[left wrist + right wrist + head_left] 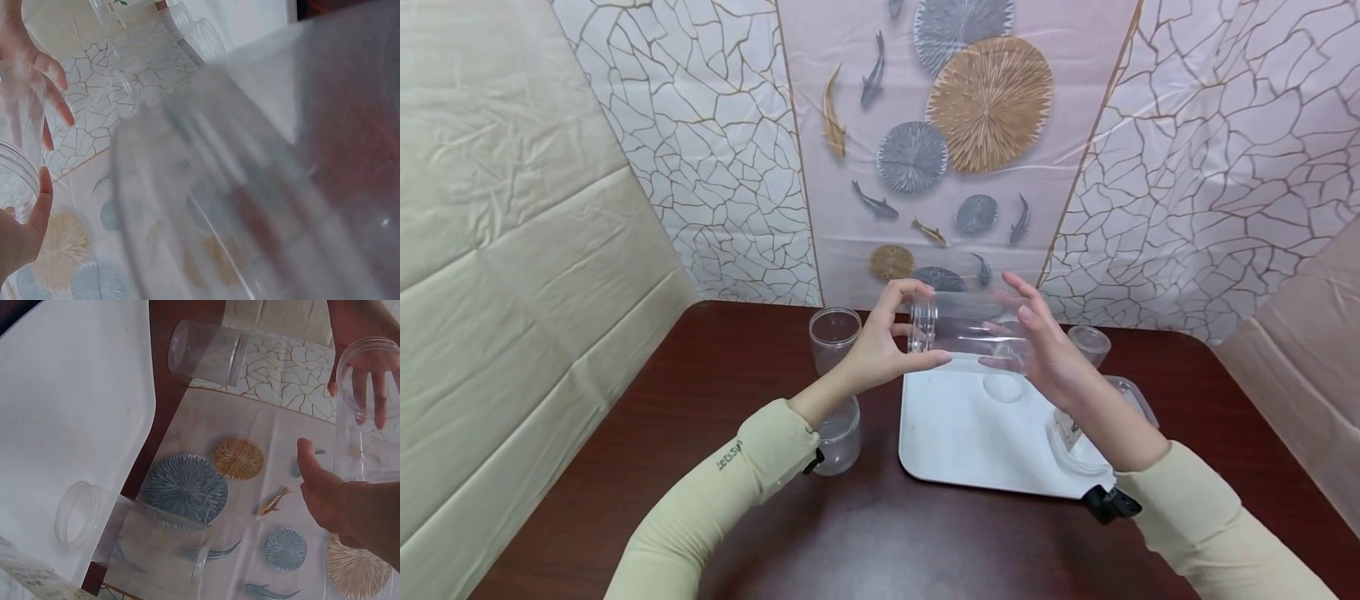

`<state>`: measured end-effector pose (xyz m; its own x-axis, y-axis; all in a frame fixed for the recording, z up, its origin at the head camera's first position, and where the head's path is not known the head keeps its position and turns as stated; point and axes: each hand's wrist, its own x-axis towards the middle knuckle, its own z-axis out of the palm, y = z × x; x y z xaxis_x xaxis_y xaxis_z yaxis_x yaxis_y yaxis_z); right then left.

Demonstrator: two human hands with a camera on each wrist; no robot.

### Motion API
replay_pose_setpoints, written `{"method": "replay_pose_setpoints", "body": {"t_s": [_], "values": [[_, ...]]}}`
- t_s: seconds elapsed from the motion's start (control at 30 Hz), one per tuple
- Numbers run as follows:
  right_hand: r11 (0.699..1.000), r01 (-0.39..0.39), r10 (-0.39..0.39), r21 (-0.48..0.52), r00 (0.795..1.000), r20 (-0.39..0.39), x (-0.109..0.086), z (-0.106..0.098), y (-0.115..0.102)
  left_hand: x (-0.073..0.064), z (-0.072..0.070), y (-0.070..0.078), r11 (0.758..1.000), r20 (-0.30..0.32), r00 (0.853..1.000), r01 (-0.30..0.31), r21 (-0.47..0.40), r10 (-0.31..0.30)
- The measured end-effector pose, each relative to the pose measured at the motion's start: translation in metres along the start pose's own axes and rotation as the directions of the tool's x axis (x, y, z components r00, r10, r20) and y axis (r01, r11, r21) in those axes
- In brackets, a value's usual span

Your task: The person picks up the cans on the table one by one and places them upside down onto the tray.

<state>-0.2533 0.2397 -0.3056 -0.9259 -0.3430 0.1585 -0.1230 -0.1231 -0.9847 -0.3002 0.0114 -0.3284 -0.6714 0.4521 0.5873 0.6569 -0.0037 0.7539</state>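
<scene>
A clear cylindrical jar [966, 321] is held sideways above the back of a white tray [955, 462], its ringed rim toward the left. My left hand [880, 342] grips that rim end, fingers over the top and thumb underneath. At the jar's other end is my right hand [1052, 354], its fingers spread and fairly straight around the base; some show through the plastic. The same jar [359, 444] appears in the right wrist view, between both hands. In the left wrist view, the right hand's fingers [56, 100] look extended beside it.
Left of the tray stand clear jars, one toward the back [835, 329] and one nearer [838, 437]. Another clear jar [1003, 385] is on the tray. A transparent container with a label [1067, 433] sits at the tray's right, and a further jar [1090, 340] stands behind it.
</scene>
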Motion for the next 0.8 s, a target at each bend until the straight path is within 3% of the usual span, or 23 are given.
{"method": "replay_pose_setpoints", "body": {"t_s": [0.33, 0.8], "values": [[0.997, -0.054, 0.054, -0.047, 0.999, -0.007, 0.0004, 0.0062, -0.0010, -0.0034, -0.0009, -0.0033, 1.000, 0.022, 1.000, -0.001, -0.004, 0.001], [0.990, -0.062, 0.056, -0.126, 0.997, -0.049, -0.0026, 0.0075, -0.0007, -0.0064, -0.0029, -0.0033, 1.000, 0.060, 0.998, -0.004, -0.002, 0.004]]}}
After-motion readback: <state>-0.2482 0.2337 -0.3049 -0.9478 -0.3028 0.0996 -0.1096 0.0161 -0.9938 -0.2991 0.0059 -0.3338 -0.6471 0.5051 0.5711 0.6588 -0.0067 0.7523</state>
